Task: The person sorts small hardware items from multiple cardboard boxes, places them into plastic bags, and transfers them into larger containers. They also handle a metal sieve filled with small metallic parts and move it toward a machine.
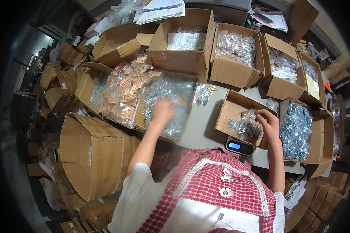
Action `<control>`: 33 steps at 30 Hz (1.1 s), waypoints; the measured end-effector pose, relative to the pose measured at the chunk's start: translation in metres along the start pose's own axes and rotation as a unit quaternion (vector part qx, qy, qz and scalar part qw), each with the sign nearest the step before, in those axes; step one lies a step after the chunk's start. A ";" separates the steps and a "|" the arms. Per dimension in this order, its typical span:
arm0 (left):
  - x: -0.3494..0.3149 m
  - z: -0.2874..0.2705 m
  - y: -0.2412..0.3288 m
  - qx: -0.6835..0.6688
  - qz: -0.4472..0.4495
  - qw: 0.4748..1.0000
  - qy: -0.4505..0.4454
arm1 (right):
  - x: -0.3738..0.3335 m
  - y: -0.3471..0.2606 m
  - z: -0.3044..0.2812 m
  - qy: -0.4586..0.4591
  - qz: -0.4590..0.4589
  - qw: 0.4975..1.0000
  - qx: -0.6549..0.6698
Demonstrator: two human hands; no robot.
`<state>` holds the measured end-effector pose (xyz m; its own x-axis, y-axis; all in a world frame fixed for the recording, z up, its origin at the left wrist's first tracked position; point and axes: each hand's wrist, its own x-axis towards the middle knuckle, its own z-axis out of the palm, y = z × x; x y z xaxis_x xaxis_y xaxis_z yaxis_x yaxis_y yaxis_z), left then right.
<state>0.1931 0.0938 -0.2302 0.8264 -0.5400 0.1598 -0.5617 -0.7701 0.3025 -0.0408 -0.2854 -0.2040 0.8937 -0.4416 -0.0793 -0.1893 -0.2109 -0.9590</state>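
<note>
My left hand [163,111] reaches into a cardboard box lined with clear plastic [181,97], which holds small silvery metal parts [153,93]. Its fingertips are turned away and blurred, so their grip does not show. My right hand [268,122] pinches the upper edge of a clear plastic bag [248,126] with small metal parts in it. That bag sits inside a shallow open cardboard box [226,112]. The box rests on a scale with a lit blue display [236,146].
Wooden dowels in plastic [124,91] fill a box at left. A few dowels and metal parts [204,95] lie on the grey table [200,128]. Bagged hardware [295,130] stands at right. Open boxes [237,73] line the back, and a large carton [109,155] stands near left.
</note>
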 end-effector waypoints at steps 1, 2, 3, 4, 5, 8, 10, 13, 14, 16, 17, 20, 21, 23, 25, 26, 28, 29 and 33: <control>-0.004 -0.009 -0.001 -0.093 -0.036 0.995 0.006 | -0.003 -0.003 -0.002 0.014 -0.006 1.000 0.004; -0.009 -0.019 0.001 -0.183 -0.083 0.980 0.003 | -0.005 -0.006 -0.002 0.019 -0.017 0.999 0.034; -0.013 -0.031 0.005 -0.272 -0.085 0.958 0.014 | -0.006 -0.011 0.000 0.023 -0.019 0.997 0.072; -0.014 -0.040 0.011 -0.355 -0.092 0.930 0.029 | -0.007 -0.017 0.002 0.038 0.010 0.994 0.104; -0.016 -0.048 0.020 -0.438 -0.111 0.891 0.041 | -0.008 -0.024 0.008 0.031 0.023 0.992 0.118; -0.012 -0.063 0.058 -0.584 -0.097 0.804 0.056 | -0.010 -0.045 0.039 -0.057 -0.021 0.992 0.113; -0.010 -0.065 0.088 -0.605 -0.081 0.791 0.044 | -0.011 -0.057 0.073 -0.142 0.004 0.973 0.180; -0.007 -0.063 0.131 -0.586 -0.028 0.810 0.020 | -0.017 -0.075 0.103 -0.262 0.112 0.910 0.302; -0.007 -0.063 0.141 -0.569 -0.013 0.822 0.000 | -0.018 -0.079 0.111 -0.296 0.141 0.890 0.316; -0.006 -0.061 0.156 -0.486 0.128 0.864 0.021 | -0.019 -0.084 0.117 -0.264 0.117 0.908 0.304; -0.006 -0.061 0.159 -0.478 0.120 0.870 0.008 | -0.019 -0.083 0.116 -0.233 0.109 0.922 0.289; 0.000 -0.064 0.141 -0.420 0.131 0.897 0.040 | -0.018 -0.069 0.104 -0.141 0.120 0.948 0.258; 0.003 -0.066 0.127 -0.408 0.113 0.904 0.062 | -0.020 -0.060 0.098 -0.096 0.133 0.947 0.276; 0.007 -0.072 0.094 -0.455 0.032 0.886 0.079 | -0.022 -0.041 0.083 0.033 0.130 0.968 0.212; 0.009 -0.082 0.052 -0.474 -0.054 0.874 0.098 | -0.021 -0.024 0.066 0.091 0.102 0.973 0.184; 0.008 -0.087 0.031 -0.444 -0.078 0.882 0.137 | -0.022 -0.017 0.062 0.129 0.061 0.967 0.211; 0.005 -0.098 -0.009 -0.299 -0.121 0.926 0.197 | -0.023 -0.010 0.050 0.160 -0.003 0.973 0.166; 0.004 -0.103 -0.027 -0.180 -0.138 0.950 0.216 | -0.021 -0.009 0.046 0.162 -0.043 0.978 0.122; -0.001 -0.094 -0.067 0.156 -0.186 0.951 0.193 | -0.012 -0.011 0.046 0.173 -0.066 0.979 -0.085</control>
<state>0.2335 0.1774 -0.1624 0.8896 -0.0920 0.4474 -0.1622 -0.9793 0.1211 -0.0308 -0.2376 -0.2046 0.7297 -0.6631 0.1665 -0.1734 -0.4151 -0.8931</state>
